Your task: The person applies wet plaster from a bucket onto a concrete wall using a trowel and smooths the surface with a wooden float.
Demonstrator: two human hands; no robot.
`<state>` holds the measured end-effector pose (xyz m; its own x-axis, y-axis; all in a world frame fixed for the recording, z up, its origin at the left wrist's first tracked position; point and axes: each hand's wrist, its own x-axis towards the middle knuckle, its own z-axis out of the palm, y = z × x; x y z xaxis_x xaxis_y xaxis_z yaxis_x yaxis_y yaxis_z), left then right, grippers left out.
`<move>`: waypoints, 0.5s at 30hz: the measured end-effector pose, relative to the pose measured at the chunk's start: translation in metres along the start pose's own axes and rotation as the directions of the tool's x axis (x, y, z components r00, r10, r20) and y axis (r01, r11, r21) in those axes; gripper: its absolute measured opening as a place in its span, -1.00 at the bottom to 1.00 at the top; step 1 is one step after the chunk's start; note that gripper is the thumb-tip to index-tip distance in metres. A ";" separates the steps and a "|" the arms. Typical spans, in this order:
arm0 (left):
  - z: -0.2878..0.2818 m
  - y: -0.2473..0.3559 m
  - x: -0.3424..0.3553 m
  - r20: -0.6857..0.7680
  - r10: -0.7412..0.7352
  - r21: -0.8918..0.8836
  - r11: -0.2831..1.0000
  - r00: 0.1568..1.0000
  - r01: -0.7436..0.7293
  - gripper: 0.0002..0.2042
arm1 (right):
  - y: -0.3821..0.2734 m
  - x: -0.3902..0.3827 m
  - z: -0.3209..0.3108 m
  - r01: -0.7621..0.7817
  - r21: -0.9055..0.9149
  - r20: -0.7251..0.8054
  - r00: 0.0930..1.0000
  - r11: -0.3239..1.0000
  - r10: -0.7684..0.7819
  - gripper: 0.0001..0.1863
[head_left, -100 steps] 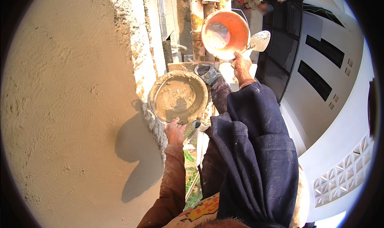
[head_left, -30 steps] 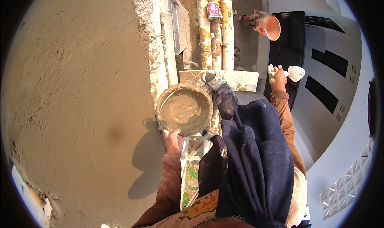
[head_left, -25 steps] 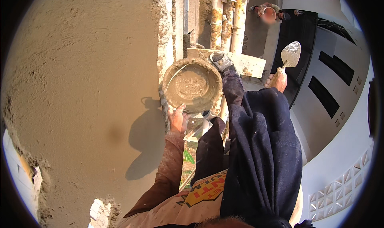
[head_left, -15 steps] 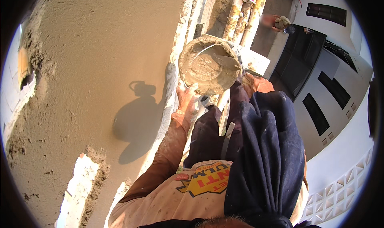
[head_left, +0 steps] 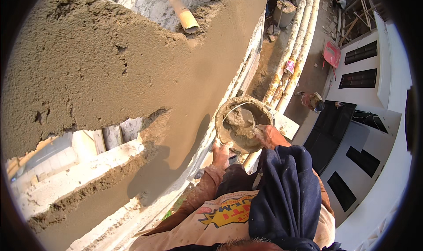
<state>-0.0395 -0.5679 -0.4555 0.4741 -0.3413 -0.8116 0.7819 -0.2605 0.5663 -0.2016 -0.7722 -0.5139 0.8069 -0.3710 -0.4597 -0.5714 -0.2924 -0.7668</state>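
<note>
A round, mortar-crusted bucket (head_left: 219, 128) with a thin wire handle stands before me, wet grey-brown mortar (head_left: 235, 130) inside. My left hand (head_left: 221, 155) grips its near left rim, fingers curled over the edge. Reaching in over the right side, my right hand (head_left: 267, 136) is closed around what looks like a trowel (head_left: 252, 122), its blade partly in the mortar. To the left spreads a wall (head_left: 185, 83) coated in plaster, smooth nearest me and rough with pits farther off.
Long mortar-spattered poles (head_left: 296, 44) run away beyond the bucket, a red-and-white cup (head_left: 289, 66) resting on them. Openings with pale ledges (head_left: 88, 174) break the wall. Below at right are a bent-over person (head_left: 313, 101), a red wheelbarrow (head_left: 331, 54) and a white building (head_left: 374, 132).
My right hand has moved from beside the bucket to inside its rim, onto the trowel. My left hand stays on the rim. The view has swung, showing more wall openings and the poles' far ends.
</note>
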 end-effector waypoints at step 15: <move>-0.056 0.021 -0.055 -0.137 0.093 -0.012 0.995 0.986 -0.095 -0.31 | -0.128 0.009 -0.014 0.103 -0.341 0.216 0.976 0.934 -0.029 -0.67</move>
<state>-0.0265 -0.5037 -0.4067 0.5959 -0.2368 -0.7674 0.7377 -0.2162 0.6395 -0.1232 -0.7498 -0.4134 0.8363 -0.1638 -0.5232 -0.5021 -0.6122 -0.6108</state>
